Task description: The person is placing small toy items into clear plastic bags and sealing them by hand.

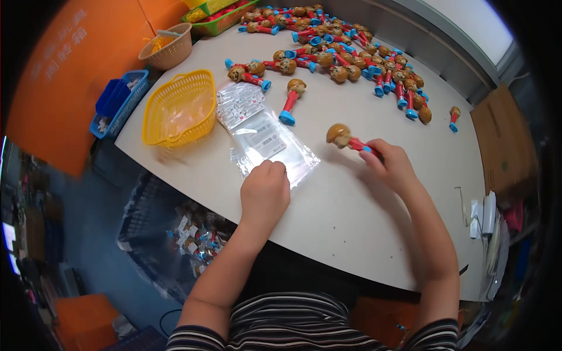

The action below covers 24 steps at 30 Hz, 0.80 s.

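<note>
My right hand (391, 165) is closed round the red handle of a toy with a round brown character head (338, 135), holding it tilted over the table with its head toward the left. At the lower edge of a stack of clear plastic bags (301, 159), my left hand (266, 190) is closed, fingertips pinching the bag edge. The bags lie flat, with printed cards showing at their far end. Just beyond them, one more toy (290, 102) with a red stem and blue foot lies by itself.
A heap of similar toys (351, 55) spreads across the table's far side. Left of the bags stands a yellow basket (151, 120), with a tan basket (186, 44) and blue tray (95, 130) behind. A dark blue crate (137, 231) with bagged pieces sits below the table's left edge. A cardboard box (506, 137) stands right.
</note>
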Available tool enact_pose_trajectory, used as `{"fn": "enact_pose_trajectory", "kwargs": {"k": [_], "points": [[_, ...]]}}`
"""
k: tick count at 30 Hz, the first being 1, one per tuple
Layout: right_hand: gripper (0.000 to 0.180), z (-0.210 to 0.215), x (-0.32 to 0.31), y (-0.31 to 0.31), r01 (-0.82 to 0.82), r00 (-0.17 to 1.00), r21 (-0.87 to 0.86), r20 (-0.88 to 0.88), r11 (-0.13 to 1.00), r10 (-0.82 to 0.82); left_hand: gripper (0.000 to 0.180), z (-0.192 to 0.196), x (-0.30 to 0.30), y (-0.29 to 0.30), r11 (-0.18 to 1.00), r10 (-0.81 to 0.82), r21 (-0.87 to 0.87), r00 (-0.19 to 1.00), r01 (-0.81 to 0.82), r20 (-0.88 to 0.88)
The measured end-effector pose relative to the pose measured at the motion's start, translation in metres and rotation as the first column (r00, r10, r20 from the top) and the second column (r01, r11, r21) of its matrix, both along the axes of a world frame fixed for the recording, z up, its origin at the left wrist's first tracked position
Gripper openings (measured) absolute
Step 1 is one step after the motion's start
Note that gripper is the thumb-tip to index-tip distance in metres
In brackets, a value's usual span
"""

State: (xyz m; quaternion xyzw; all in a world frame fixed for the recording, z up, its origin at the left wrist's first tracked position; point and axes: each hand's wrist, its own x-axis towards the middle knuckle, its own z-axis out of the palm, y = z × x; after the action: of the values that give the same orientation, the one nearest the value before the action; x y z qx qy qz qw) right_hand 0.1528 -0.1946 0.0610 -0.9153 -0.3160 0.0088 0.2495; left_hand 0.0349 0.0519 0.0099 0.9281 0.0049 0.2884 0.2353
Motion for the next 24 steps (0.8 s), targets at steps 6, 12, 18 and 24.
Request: {"fn": "enact_pose_trajectory", "kwargs": {"k": [6, 12, 18, 24], "points": [[0.026, -0.001, -0.071, 0.016, 0.089, 0.903, 0.370, -0.422, 0.925, 0.082, 0.014, 0.001, 0.008, -0.017, 0.994, -0.033, -0.109, 0.998, 0.026, -0.058], [0.026, -0.017, -0.079, 0.014, -0.026, 0.988, 0.245, -0.142, 0.969, 0.062, 0.011, 0.006, 0.013, -0.014, 0.980, -0.114, -0.167, 0.993, 0.106, -0.035], [0.029, -0.024, -0.084, 0.025, 0.374, 0.769, 0.456, -0.639, 0.808, 0.004, 0.010, 0.007, 0.016, -0.019, 0.986, -0.143, -0.079, 0.988, 0.147, 0.052], [0.032, -0.030, -0.092, 0.034, 0.645, 0.554, 0.445, -0.832, 0.621, 0.020, 0.014, 0.005, 0.013, -0.021, 0.987, -0.154, -0.046, 0.988, 0.154, -0.002]]}}
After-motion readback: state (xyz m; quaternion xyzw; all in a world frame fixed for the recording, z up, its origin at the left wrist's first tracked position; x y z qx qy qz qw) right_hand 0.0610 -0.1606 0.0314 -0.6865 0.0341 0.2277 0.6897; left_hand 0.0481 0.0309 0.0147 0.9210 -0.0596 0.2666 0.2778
